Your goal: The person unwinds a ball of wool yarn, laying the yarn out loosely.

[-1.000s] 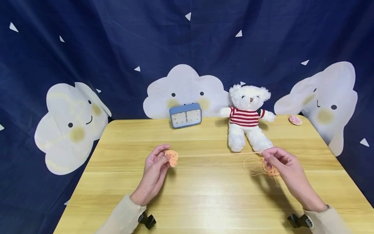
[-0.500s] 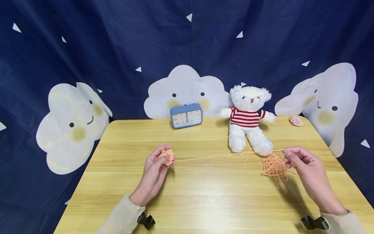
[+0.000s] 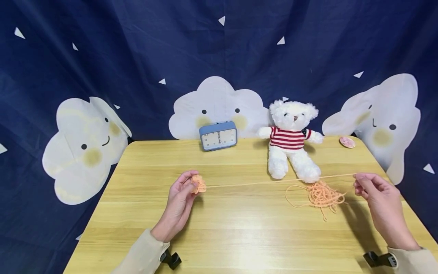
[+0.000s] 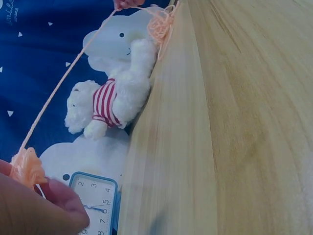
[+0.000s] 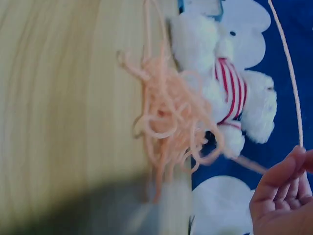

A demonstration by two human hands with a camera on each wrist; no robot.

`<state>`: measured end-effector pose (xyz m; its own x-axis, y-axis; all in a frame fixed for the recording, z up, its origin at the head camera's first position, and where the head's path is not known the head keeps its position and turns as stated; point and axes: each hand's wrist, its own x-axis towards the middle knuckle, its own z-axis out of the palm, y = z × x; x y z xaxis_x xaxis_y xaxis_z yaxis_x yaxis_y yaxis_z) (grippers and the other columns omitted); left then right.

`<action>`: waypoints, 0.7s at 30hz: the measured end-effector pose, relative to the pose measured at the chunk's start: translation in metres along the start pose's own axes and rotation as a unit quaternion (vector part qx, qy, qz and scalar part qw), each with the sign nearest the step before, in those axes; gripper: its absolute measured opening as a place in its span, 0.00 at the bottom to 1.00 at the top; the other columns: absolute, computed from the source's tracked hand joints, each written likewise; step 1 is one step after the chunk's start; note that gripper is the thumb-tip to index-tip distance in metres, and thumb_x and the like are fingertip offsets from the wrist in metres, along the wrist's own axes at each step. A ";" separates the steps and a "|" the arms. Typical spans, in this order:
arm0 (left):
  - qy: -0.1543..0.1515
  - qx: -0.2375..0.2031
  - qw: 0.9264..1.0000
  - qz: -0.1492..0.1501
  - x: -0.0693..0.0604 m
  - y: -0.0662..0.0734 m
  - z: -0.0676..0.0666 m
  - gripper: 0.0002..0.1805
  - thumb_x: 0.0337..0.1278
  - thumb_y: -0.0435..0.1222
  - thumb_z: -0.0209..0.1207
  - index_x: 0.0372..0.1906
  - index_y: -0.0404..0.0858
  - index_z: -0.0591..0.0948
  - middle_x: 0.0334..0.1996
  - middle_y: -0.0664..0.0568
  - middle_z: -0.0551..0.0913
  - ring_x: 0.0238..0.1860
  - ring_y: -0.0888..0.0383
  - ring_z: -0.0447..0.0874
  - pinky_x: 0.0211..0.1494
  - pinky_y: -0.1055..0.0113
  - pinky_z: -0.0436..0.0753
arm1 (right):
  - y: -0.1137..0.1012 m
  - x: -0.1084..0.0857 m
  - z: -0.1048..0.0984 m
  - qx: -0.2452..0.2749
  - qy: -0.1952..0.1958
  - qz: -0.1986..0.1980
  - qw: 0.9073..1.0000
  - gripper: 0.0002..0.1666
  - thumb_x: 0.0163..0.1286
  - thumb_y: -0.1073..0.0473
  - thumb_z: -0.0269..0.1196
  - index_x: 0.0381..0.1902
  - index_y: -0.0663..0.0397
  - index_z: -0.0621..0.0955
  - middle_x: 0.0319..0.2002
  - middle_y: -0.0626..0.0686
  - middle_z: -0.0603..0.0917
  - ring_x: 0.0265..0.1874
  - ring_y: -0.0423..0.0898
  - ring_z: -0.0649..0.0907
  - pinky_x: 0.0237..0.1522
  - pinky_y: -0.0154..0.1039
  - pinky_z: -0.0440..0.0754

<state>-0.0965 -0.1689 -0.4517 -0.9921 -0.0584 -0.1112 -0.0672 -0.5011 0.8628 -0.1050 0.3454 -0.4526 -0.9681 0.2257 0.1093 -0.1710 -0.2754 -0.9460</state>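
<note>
Between thumb and fingers, my left hand (image 3: 178, 203) pinches a small wad of peach yarn (image 3: 199, 184) above the left half of the table. From it a single strand (image 3: 253, 184) runs nearly straight across to my right hand (image 3: 383, 205), whose thumb and forefinger pinch it. A loose tangle of the same yarn (image 3: 323, 195) lies on the table, left of my right hand, with one loop spread toward the left. In the left wrist view the yarn wad (image 4: 28, 167) sits between thumb and fingers; in the right wrist view the strand (image 5: 293, 83) rises from the fingertips.
A white teddy bear (image 3: 289, 139) in a striped shirt sits behind the tangle. A blue alarm clock (image 3: 218, 137) stands at the back of the wooden table (image 3: 239, 236), and a small pink round item (image 3: 347, 142) lies at the back right. A dark blue curtain (image 3: 143, 45) hangs behind.
My right hand has moved right, away from the tangle, and the strand between the hands has grown longer. The left hand has turned the yarn wad slightly while staying in place.
</note>
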 end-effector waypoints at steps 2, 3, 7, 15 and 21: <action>0.002 0.003 1.000 0.001 0.001 0.000 0.000 0.21 0.67 0.17 0.52 0.63 0.28 0.76 0.48 0.46 0.83 0.45 0.57 0.82 0.46 0.71 0.85 | 0.001 0.001 -0.007 -0.037 0.026 0.019 0.999 0.11 0.81 0.71 0.62 0.41 0.60 0.90 0.32 0.48 0.88 0.30 0.39 0.84 0.32 0.26 0.84; 0.002 0.005 1.000 0.001 0.001 0.000 0.001 0.21 0.68 0.17 0.53 0.64 0.27 0.76 0.49 0.46 0.83 0.45 0.57 0.82 0.46 0.71 0.85 | 0.002 0.002 -0.011 -0.059 0.035 0.026 0.997 0.11 0.81 0.70 0.63 0.40 0.58 0.90 0.31 0.47 0.88 0.30 0.38 0.84 0.32 0.26 0.84; -0.002 0.004 1.000 0.001 0.001 -0.001 0.002 0.21 0.69 0.18 0.54 0.64 0.27 0.75 0.49 0.46 0.83 0.44 0.58 0.82 0.45 0.71 0.84 | 0.005 0.005 -0.025 -0.140 0.026 0.071 0.987 0.14 0.82 0.67 0.63 0.37 0.49 0.91 0.30 0.44 0.88 0.29 0.36 0.84 0.30 0.26 0.81; -0.033 -0.020 0.999 -0.013 -0.001 -0.003 0.005 0.18 0.75 0.21 0.57 0.64 0.28 0.75 0.50 0.45 0.82 0.43 0.55 0.85 0.45 0.66 0.88 | 0.018 0.007 -0.031 -0.350 -0.098 0.115 0.924 0.10 0.85 0.60 0.61 0.47 0.53 0.89 0.37 0.37 0.88 0.35 0.32 0.83 0.35 0.28 0.83; -0.055 -0.022 0.998 -0.036 -0.001 -0.004 0.007 0.17 0.75 0.22 0.60 0.63 0.30 0.77 0.53 0.43 0.81 0.48 0.53 0.86 0.54 0.59 0.91 | 0.017 -0.006 0.002 -0.461 -0.101 0.025 0.881 0.25 0.84 0.58 0.62 0.68 0.71 0.78 0.61 0.62 0.79 0.38 0.28 0.79 0.33 0.29 0.80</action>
<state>-0.0962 -0.1609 -0.4514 -0.9906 0.0726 -0.1155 -0.1364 -0.5382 0.8317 -0.1021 0.3377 -0.4685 -0.9989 0.0387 0.0247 0.0045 0.6179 -0.7862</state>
